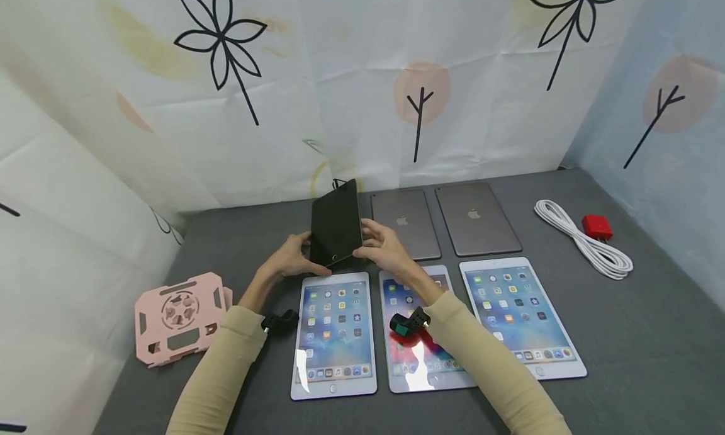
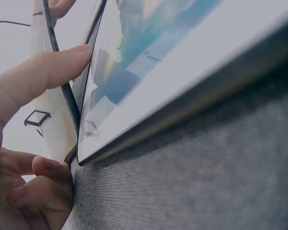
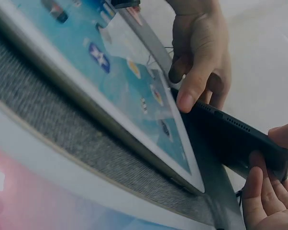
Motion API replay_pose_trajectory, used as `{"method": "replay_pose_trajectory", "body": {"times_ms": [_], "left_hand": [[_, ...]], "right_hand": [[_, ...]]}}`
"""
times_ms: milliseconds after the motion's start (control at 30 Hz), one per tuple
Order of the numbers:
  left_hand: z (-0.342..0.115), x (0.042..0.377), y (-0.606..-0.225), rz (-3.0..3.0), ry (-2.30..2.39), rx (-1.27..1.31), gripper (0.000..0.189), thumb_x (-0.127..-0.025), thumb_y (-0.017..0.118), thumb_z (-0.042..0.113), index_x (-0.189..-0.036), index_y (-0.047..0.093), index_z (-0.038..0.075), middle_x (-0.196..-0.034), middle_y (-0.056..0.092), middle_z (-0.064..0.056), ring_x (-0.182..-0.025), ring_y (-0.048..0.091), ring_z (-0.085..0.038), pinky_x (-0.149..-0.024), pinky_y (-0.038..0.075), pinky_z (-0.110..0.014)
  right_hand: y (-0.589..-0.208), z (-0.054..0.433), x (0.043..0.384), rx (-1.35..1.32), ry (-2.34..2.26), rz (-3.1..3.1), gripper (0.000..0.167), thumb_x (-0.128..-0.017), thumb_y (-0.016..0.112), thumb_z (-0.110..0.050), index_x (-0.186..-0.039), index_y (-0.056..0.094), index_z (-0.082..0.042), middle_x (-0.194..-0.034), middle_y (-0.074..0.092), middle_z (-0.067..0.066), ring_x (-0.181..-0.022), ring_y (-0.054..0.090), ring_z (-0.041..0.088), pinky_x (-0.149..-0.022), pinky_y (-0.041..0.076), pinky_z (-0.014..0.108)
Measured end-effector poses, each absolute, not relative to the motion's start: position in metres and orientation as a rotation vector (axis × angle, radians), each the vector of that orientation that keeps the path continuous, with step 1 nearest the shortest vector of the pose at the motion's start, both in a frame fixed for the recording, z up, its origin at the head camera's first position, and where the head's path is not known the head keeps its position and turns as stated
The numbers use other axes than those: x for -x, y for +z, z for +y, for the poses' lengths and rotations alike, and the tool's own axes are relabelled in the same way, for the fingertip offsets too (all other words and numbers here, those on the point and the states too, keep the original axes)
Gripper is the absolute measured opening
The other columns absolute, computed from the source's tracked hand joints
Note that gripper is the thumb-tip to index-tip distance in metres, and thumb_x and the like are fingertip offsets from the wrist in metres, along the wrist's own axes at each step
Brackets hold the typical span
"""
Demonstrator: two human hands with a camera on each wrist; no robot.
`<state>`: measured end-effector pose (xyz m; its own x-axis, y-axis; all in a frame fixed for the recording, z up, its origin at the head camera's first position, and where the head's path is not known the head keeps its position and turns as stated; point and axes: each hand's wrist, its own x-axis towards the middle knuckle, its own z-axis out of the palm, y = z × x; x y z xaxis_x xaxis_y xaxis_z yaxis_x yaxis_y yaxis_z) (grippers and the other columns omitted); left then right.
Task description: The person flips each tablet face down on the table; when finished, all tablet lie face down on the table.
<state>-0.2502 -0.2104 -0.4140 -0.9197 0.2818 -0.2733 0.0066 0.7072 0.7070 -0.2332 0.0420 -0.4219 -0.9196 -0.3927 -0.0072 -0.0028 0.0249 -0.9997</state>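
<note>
A black tablet (image 1: 335,224) is tilted up at the back left of the table, its dark screen towards me. At its lower left corner, my left hand (image 1: 291,257) holds the edge between thumb and fingers. My right hand (image 1: 386,247) pinches the lower right corner; in the right wrist view the thumb is on one face and the fingers (image 3: 261,187) on the other. Speaker holes and a port show along the black tablet's edge (image 3: 225,117). Just below the left thumb (image 2: 62,67) lies a white tablet (image 1: 334,334) with its screen lit.
Two more lit white tablets (image 1: 523,315) lie to the right, the middle one (image 1: 413,372) partly under my right arm. Two grey tablets (image 1: 478,218) lie face down behind them. A pink slotted stand (image 1: 181,318) sits left; a white cable (image 1: 583,240) and red plug (image 1: 596,226) lie right.
</note>
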Motion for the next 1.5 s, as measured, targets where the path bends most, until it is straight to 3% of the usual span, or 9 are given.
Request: {"method": "replay_pose_trajectory", "body": {"times_ms": [200,633,900,1233,1300,1400,1500], "left_hand": [[-0.207,0.251,-0.414,2.538,1.086,-0.299,0.108,-0.076,0.09,0.022,-0.158,0.025,-0.007,-0.148,0.044,-0.032,-0.136,0.045,-0.046,-0.112,0.042,-0.058],[-0.184,0.253,-0.409,2.503,1.029,-0.346,0.11,-0.077,0.088,0.03,-0.16,0.024,-0.004,-0.154,0.044,-0.028,-0.142,0.045,-0.041,-0.116,0.04,-0.055],[-0.168,0.255,-0.409,2.506,1.073,-0.354,0.112,-0.074,0.09,0.026,-0.16,0.025,-0.003,-0.153,0.046,-0.025,-0.141,0.046,-0.039,-0.115,0.042,-0.053],[-0.152,0.257,-0.409,2.443,1.122,-0.45,0.105,-0.078,0.087,0.022,-0.162,0.025,0.003,-0.152,0.048,-0.022,-0.141,0.045,-0.038,-0.114,0.041,-0.053],[-0.151,0.257,-0.409,2.446,1.121,-0.473,0.106,-0.078,0.087,0.023,-0.162,0.025,0.005,-0.149,0.051,-0.02,-0.136,0.05,-0.034,-0.111,0.044,-0.05],[-0.15,0.256,-0.407,2.457,1.114,-0.503,0.109,-0.079,0.088,0.024,-0.163,0.021,0.007,-0.147,0.053,-0.019,-0.106,0.062,-0.029,-0.091,0.053,-0.043],[-0.151,0.255,-0.404,2.454,1.125,-0.528,0.114,-0.079,0.089,0.025,-0.165,0.015,0.011,-0.146,0.052,-0.019,-0.079,0.059,-0.021,-0.072,0.052,-0.034]], "right_hand": [[-0.419,0.044,0.231,0.474,-1.984,2.042,0.076,-0.093,0.062,0.0,-0.161,0.028,-0.005,-0.149,0.048,0.023,-0.12,0.064,0.036,-0.098,0.054,0.036],[-0.399,0.049,0.225,0.544,-1.998,2.133,0.073,-0.092,0.062,-0.001,-0.159,0.033,-0.004,-0.142,0.051,0.023,-0.105,0.066,0.022,-0.086,0.052,0.027],[-0.392,0.056,0.222,0.488,-1.972,2.203,0.073,-0.092,0.058,-0.006,-0.16,0.033,-0.009,-0.152,0.042,0.024,-0.104,0.064,0.025,-0.081,0.046,0.029],[-0.379,0.054,0.217,0.55,-1.853,2.432,0.072,-0.092,0.062,-0.01,-0.158,0.037,-0.008,-0.14,0.053,0.018,-0.096,0.071,0.027,-0.08,0.059,0.033],[-0.377,0.053,0.216,0.568,-1.811,2.476,0.072,-0.092,0.062,-0.011,-0.159,0.036,-0.008,-0.142,0.053,0.018,-0.098,0.071,0.028,-0.082,0.059,0.036],[-0.374,0.05,0.215,0.575,-1.771,2.49,0.072,-0.095,0.063,-0.014,-0.16,0.034,-0.01,-0.146,0.051,0.018,-0.103,0.069,0.03,-0.086,0.058,0.038],[-0.373,0.048,0.214,0.581,-1.746,2.481,0.072,-0.097,0.065,-0.017,-0.161,0.032,-0.01,-0.147,0.048,0.017,-0.109,0.067,0.03,-0.089,0.057,0.039]]}}
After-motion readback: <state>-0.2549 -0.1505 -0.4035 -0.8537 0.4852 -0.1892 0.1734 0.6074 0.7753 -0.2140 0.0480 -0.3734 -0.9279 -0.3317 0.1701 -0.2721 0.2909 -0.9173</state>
